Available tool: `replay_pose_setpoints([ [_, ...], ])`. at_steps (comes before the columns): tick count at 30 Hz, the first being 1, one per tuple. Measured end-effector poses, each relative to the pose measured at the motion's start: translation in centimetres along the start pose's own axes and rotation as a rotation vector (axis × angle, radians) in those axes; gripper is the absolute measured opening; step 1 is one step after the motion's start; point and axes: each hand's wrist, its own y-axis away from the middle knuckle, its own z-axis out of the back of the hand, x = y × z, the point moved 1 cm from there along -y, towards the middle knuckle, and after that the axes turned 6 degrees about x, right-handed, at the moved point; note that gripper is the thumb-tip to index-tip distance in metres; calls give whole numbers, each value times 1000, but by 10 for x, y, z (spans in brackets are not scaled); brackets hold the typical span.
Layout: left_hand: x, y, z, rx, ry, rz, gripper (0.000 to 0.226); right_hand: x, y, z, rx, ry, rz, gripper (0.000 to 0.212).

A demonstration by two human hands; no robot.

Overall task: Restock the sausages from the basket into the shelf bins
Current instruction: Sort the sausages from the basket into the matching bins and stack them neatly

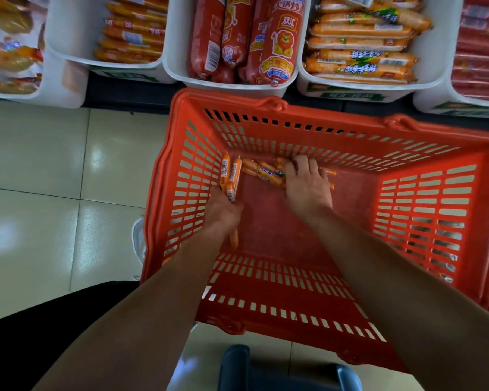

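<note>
Both bare arms reach forward and down into a red basket (424, 210) that sits on the tiled floor (54, 165) just in front of the white shelf bins (178, 52). The left arm comes in from the lower left, and the left hand (223, 210) is low inside the basket by its left wall, knuckles up. Its grip is closed around a bundle of sausages (229, 176). These are thin orange sticks with barcode labels that fan out past the fingers toward the far wall, and one orange end pokes out behind the wrist. The right arm stretches straighter and deeper, and the right hand (308, 184) lies palm down on the loose sausages (261, 172) heaped along the far edge of the basket's bottom. Its fingers are spread and bent over the heap, touching it, but they hide what is beneath them, so I cannot tell whether this grip has closed on any sausage. Orange tips show on both sides of the hand. In the bin straight ahead stand fat red sausages (277, 43). The bins to either side of it hold long orange sausages (359, 32), laid flat in stacks.
</note>
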Motion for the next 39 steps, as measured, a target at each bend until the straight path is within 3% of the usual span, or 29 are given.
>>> replay_pose_setpoints([
  [5,1,-1,1,11,-5,13,42,3,0,-7,-38,123,11,53],
  [11,-2,0,3,19,9,28,41,8,-3,-8,82,168,43,38],
  [13,-2,2,3,19,10,27,42,10,-5,-6,146,104,32,37],
  [16,-2,2,3,18,6,23,44,13,-6,-5,253,11,-2,57],
  [20,-1,2,3,21,11,29,45,12,-4,-5,342,-68,-1,69],
  [27,-1,1,3,16,19,16,44,1,8,-12,364,-173,-52,61],
  [34,-4,4,6,20,11,7,40,-22,22,-4,391,-589,-223,41],
  [39,-18,20,11,63,-14,-46,48,-34,43,25,380,-688,-245,29],
])
